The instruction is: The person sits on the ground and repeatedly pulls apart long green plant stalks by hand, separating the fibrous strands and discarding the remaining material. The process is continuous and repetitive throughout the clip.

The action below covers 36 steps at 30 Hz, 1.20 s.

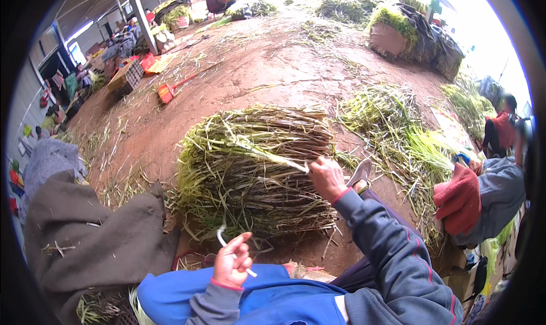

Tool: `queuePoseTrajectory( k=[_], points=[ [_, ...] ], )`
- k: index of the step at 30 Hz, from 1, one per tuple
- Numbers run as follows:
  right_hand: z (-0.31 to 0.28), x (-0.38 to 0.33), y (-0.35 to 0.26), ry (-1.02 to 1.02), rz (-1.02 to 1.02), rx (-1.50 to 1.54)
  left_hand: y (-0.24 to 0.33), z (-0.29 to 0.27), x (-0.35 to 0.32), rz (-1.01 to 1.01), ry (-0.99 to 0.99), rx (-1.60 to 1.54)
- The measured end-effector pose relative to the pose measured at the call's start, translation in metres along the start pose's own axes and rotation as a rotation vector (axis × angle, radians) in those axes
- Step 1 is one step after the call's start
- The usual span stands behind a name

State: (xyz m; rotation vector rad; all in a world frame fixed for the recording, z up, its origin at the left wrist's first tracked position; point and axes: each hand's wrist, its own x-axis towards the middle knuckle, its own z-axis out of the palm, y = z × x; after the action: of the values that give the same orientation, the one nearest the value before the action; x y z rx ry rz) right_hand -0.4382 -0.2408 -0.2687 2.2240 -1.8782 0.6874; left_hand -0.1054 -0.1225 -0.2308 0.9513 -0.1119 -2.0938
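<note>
Yellow-green leaves and brown stems make up the broad, flat-lying stack of long plant stalks (256, 183) on the bare reddish-brown floor (205, 103), dead ahead of the seated person at twelve o'clock. Its leafy ends face nine o'clock, its darker stem ends three.

The step in hand looks like dealing with stalks one at a time, perhaps stripping or trimming them. A single pale green stalk with a whitish butt end (267, 155) runs from the right hand toward ten o'clock above the stack; whether it rests on the stalks beneath cannot be told. The next move seems to call for a steady grip at the butt while the left hand comes in from seven o'clock, without dragging neighbouring stems along.

The right hand (328, 179) is drawn in narrow, thumb and fingers pinching that butt at the stack's three o'clock edge. The left hand (233, 262) is partly curled, index finger stretched toward one o'clock, around a thin, curved, whitish strip-like object (222, 237); whether this is a tool or a peeled stem is unclear. That hand hangs over the bright blue cloth covering the lap (273, 296), apart from the stalks.

A looser heap of green stalks (387, 114) spreads at two o'clock, and a thick grey-brown cloth (114, 239) lies crumpled at nine.
</note>
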Motion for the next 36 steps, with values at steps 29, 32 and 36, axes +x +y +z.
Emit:
queuePoseTrajectory(
  k=[29, 32, 36],
  points=[
    [-0.04, -0.068, -0.198, -0.651, 0.715, 1.611, -0.023, -0.006, -0.025, 0.298, 0.142, 0.257],
    [-0.011, -0.097, -0.178, -0.541, 0.728, 1.605, -0.019, -0.008, -0.02, 0.383, 0.207, 0.214],
    [0.044, -0.139, -0.097, -0.433, 0.63, 0.969, 0.01, -0.011, -0.02, 0.598, 0.158, 0.149]
  ],
)
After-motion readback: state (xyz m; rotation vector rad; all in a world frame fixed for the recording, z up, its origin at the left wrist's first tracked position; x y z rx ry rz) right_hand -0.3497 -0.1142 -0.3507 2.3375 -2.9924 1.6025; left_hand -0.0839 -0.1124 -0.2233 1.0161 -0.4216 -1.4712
